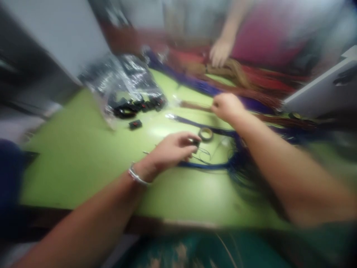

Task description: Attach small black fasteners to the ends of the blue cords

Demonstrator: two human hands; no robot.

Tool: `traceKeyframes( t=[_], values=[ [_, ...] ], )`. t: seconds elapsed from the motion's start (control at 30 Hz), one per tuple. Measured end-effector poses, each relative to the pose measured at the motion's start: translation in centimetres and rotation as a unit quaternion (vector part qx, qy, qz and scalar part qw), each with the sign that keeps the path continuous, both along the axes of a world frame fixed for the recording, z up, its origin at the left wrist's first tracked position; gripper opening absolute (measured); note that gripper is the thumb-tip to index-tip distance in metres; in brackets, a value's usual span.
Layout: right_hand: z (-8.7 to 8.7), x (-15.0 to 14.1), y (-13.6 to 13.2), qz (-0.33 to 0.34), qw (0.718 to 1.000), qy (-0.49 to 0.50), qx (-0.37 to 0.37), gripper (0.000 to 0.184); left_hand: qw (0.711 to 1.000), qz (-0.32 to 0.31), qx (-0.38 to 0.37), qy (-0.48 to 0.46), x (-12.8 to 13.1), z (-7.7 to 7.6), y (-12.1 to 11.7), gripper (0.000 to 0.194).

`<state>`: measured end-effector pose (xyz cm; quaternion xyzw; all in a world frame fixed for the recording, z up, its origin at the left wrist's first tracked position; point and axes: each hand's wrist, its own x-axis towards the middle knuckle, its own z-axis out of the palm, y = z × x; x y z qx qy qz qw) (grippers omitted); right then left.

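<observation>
My left hand (pixel 173 149), with a bracelet at the wrist, is closed with thumb and fingertips on a small black connector (pixel 196 143). Thin dark wires (pixel 205 152) trail beside it. Farther back, the fingers of my right hand (pixel 228 107) are pinched on a bundle of brown wires (pixel 196 106) with pale ends; how many wires they grip is hidden. A roll of tape (pixel 205 134) lies just beyond my left fingertips. Dark blue wires (pixel 192 123) run across the table under my right forearm. Motion blurs the whole view.
On the green table (pixel 83 160), a plastic bag (pixel 125 76) spills black connectors (pixel 139 106), and one loose connector (pixel 135 124) lies nearer. Purple wires (pixel 200 86) cross the back. Another person's hand (pixel 221 52) rests by a tan wire bundle (pixel 235 72).
</observation>
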<state>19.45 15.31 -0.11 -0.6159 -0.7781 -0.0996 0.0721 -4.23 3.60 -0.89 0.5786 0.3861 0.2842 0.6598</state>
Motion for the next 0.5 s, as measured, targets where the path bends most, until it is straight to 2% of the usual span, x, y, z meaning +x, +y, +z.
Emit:
traceKeyframes(
  t=[0.13, 0.33, 0.4, 0.5],
  values=[
    [0.6, -0.7, -0.1, -0.006, 1.000, 0.019, -0.017, 0.014, 0.999, 0.031, -0.006, -0.003, 0.1, 0.2, 0.0, 0.031],
    [0.0, -0.8, 1.6, -0.051, 0.996, 0.000, -0.068, 0.014, 1.000, 0.030, -0.007, -0.007, 0.1, 0.1, -0.1, 0.029],
    [-0.2, -1.4, 1.9, -0.026, 0.997, 0.005, -0.067, 0.016, 1.000, 0.026, -0.007, -0.007, 0.2, 0.0, -0.1, 0.030],
    [-0.6, -3.4, 2.3, 0.049, 0.996, 0.032, -0.064, 0.018, 1.000, 0.011, -0.010, -0.005, 0.2, -0.3, 0.0, 0.032]
  ],
)
